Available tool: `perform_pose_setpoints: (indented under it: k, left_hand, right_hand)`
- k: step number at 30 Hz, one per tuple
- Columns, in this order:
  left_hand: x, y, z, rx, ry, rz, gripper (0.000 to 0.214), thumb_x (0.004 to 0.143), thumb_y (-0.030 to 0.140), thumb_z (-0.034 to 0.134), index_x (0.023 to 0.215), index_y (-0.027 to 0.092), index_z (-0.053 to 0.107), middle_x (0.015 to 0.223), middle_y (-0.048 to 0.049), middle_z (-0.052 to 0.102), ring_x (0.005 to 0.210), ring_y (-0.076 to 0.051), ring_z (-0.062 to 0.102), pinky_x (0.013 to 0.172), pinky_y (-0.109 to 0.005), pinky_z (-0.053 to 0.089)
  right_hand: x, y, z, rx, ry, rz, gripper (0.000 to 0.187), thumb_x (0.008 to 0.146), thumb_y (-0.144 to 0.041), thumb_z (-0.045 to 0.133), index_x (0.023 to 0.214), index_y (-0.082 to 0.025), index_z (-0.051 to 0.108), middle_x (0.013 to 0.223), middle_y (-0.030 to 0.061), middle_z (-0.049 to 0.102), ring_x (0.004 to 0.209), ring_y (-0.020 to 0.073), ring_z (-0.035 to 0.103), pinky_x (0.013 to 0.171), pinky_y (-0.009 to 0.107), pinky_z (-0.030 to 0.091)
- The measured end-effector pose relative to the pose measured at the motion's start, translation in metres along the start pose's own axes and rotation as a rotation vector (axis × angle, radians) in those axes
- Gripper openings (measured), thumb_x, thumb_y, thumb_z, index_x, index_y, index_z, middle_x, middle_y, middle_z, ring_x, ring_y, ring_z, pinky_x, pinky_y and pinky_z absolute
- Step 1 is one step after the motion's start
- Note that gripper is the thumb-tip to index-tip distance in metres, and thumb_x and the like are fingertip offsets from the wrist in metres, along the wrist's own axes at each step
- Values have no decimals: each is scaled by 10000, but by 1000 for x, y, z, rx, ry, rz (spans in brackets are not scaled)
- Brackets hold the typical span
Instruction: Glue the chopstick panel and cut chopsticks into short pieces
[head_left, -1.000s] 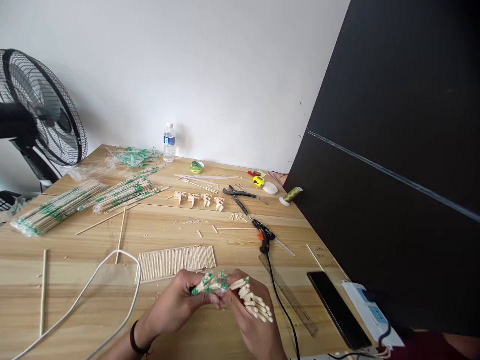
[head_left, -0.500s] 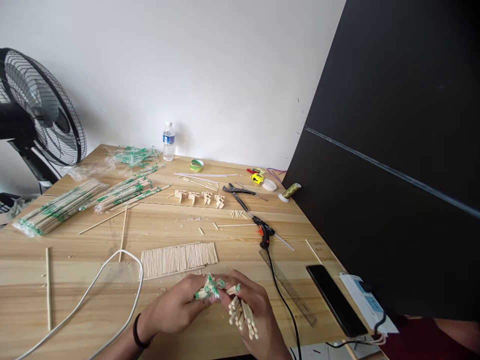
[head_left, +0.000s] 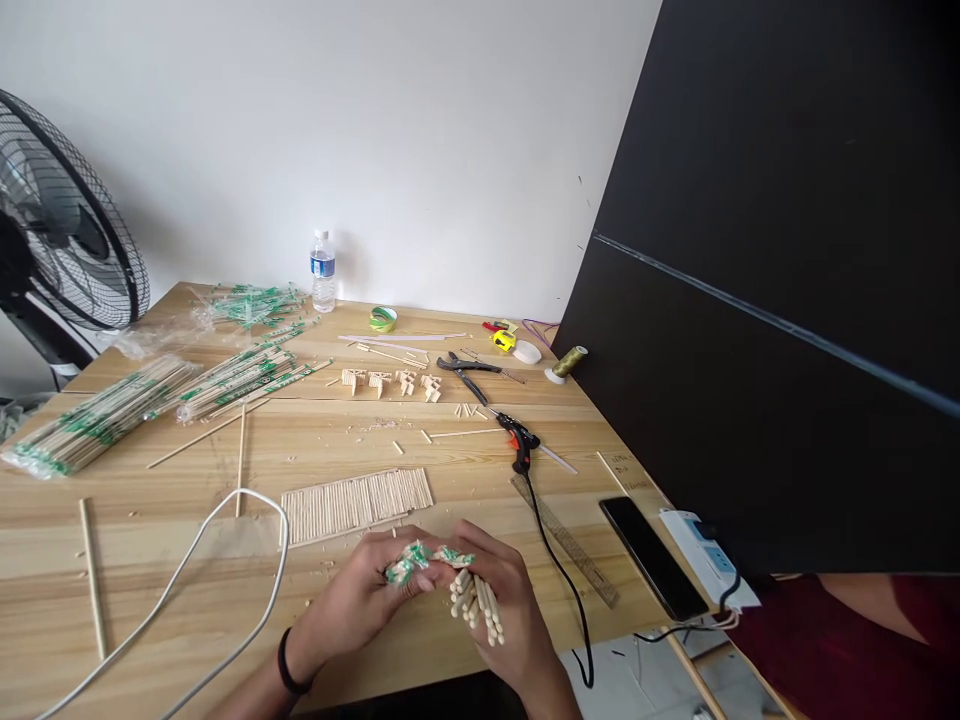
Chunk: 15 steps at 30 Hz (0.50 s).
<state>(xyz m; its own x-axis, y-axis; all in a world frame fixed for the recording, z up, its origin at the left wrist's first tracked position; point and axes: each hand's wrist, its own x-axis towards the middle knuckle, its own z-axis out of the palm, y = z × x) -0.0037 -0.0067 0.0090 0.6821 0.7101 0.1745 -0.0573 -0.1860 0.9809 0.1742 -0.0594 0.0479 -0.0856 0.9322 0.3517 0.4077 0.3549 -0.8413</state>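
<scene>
Both my hands meet at the near edge of the wooden table (head_left: 187, 560). My right hand (head_left: 510, 610) is closed around a bunch of short bamboo sticks (head_left: 474, 603), whose cut ends point toward me. My left hand (head_left: 360, 595) pinches the green-and-white wrapped ends (head_left: 409, 565) of the same bunch, fingers curled. A flat mat of glued sticks (head_left: 356, 503) lies just beyond my hands.
Wrapped chopstick bundles (head_left: 97, 420) lie at the left, a white cable (head_left: 225, 560) loops in front. A glue gun (head_left: 517, 445), pliers (head_left: 465, 368), ruler (head_left: 566, 540), phone (head_left: 649, 557), power strip (head_left: 701, 560), water bottle (head_left: 323, 272) and fan (head_left: 60, 250) surround. A black panel (head_left: 750, 300) stands right.
The bunch of sticks has turned in my right hand so its ends point down toward me. The camera has shifted a little, so everything on the table sits higher and further left.
</scene>
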Motion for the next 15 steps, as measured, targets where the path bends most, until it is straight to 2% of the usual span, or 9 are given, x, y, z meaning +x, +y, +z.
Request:
perform_pose_setpoints:
  k: [3, 6, 10, 15]
  left_hand:
    - [-8, -5, 5, -50, 156, 33, 415, 980, 459, 640, 1344, 264, 603, 1294, -101, 676, 1159, -255, 647, 1004, -344, 508]
    - [-11, -8, 11, 0, 227, 89, 333, 1042, 382, 543, 1351, 290, 624, 1340, -97, 666, 1258, -257, 604, 1093, -377, 464]
    - [-10, -6, 15, 18, 206, 84, 340, 1067, 311, 492, 1351, 324, 677, 1354, -72, 700, 1285, -251, 615, 1126, -392, 458]
    - [-6, -1, 14, -47, 163, 59, 358, 1063, 324, 504, 1378, 324, 673, 1380, -73, 698, 1271, -252, 644, 1108, -394, 497]
  right_hand:
    - [-3, 4, 3, 17, 48, 1, 182, 971, -272, 656, 1037, -271, 825, 724, 19, 607, 618, 159, 572, 552, 262, 414]
    - [-2, 5, 4, 25, 57, 11, 179, 964, -256, 669, 1052, -282, 823, 738, 19, 628, 619, 156, 574, 567, 260, 442]
    - [1, 3, 3, 36, 37, 4, 182, 956, -231, 684, 1061, -293, 819, 790, 35, 684, 658, 171, 629, 597, 266, 492]
    - [-1, 7, 3, 56, 13, 12, 174, 952, -188, 686, 1030, -278, 813, 934, 67, 753, 807, 200, 722, 715, 283, 571]
